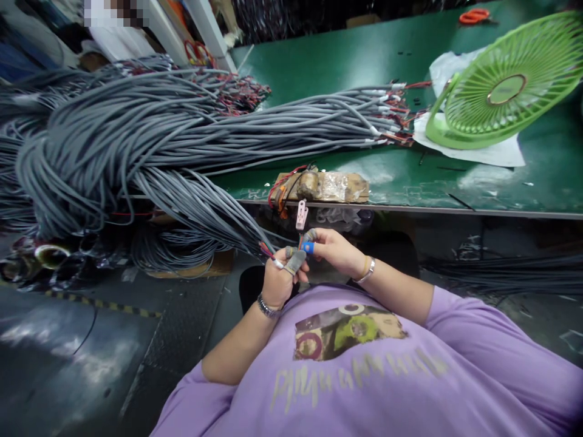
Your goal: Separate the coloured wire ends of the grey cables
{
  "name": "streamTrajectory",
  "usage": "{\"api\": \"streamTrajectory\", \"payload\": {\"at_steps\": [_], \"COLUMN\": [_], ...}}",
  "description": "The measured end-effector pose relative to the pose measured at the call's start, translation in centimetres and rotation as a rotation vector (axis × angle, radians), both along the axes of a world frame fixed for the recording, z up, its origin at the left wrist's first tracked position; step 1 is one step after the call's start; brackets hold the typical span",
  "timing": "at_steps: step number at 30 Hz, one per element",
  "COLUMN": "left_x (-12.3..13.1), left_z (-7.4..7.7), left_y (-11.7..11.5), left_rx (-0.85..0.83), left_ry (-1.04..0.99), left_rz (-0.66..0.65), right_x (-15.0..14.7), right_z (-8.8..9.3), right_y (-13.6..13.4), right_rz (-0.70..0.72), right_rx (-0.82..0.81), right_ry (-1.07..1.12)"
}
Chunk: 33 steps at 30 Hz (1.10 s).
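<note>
My left hand (277,282) is closed around the end of a grey cable (237,233) that comes from the big bundle. Near its fingers a white band (277,263) and loose coloured wires (266,249) show. My right hand (341,252) pinches at thin wires just above the left fingertips; the exact wire ends are too small to make out. Grey wraps cover some fingertips, and a blue wrap (308,247) sits on a right-hand digit. Beyond the hands, a pink clip (301,215) hangs at the table edge beside a taped wooden block (337,187) with wires.
A thick bundle of grey cables (104,127) lies across the green table (455,188), stripped ends to the right. A green fan (505,91) stands at right, orange-handled scissors (474,16) behind. Coiled cable (175,249) rests below. Part of another person (119,33) shows upper left.
</note>
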<state>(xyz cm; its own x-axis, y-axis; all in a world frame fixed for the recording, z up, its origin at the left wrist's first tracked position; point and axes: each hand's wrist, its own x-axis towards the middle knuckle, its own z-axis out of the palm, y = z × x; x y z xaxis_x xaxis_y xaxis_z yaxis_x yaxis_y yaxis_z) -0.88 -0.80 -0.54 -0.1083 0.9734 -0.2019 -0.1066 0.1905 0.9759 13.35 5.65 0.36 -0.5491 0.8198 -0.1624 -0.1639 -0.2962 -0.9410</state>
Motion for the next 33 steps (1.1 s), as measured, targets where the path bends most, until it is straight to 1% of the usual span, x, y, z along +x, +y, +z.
{"api": "streamTrajectory", "payload": {"at_steps": [3,5,8,11,14,18,21,25,27,33], "left_x": [-0.3,-0.4,-0.2,0.1,0.2,0.1,0.0,0.2,0.4,0.7], "left_z": [0.3,0.3,0.0,-0.2,-0.3,-0.3,-0.3,-0.2,-0.2,-0.7], "left_y": [0.1,0.0,0.0,0.1,0.3,0.3,0.3,0.4,0.3,0.1], "left_rx": [-0.025,-0.022,0.022,0.062,0.077,0.077,0.053,0.027,0.011,-0.003], "left_ry": [0.047,0.071,0.06,-0.038,-0.099,-0.129,-0.137,-0.115,-0.088,0.025], "left_rz": [-0.066,-0.061,0.05,0.187,0.254,0.252,0.254,0.256,0.237,0.142], "right_x": [-0.2,-0.2,-0.2,-0.2,-0.2,0.2,0.9,1.6,1.6,0.7], "right_z": [0.3,0.4,0.1,-0.5,-0.7,-0.5,-0.2,0.1,0.3,0.9], "right_y": [-0.1,0.0,0.0,-0.3,-0.8,-0.8,-0.1,0.8,1.1,1.7], "right_rz": [-0.025,-0.044,-0.059,-0.04,-0.016,0.032,0.06,0.002,-0.003,0.116], "right_rx": [0.033,0.052,0.068,0.095,0.139,0.179,0.163,0.061,0.05,0.092], "right_ry": [-0.012,-0.029,-0.029,-0.016,-0.02,-0.039,-0.044,-0.026,-0.019,-0.028]}}
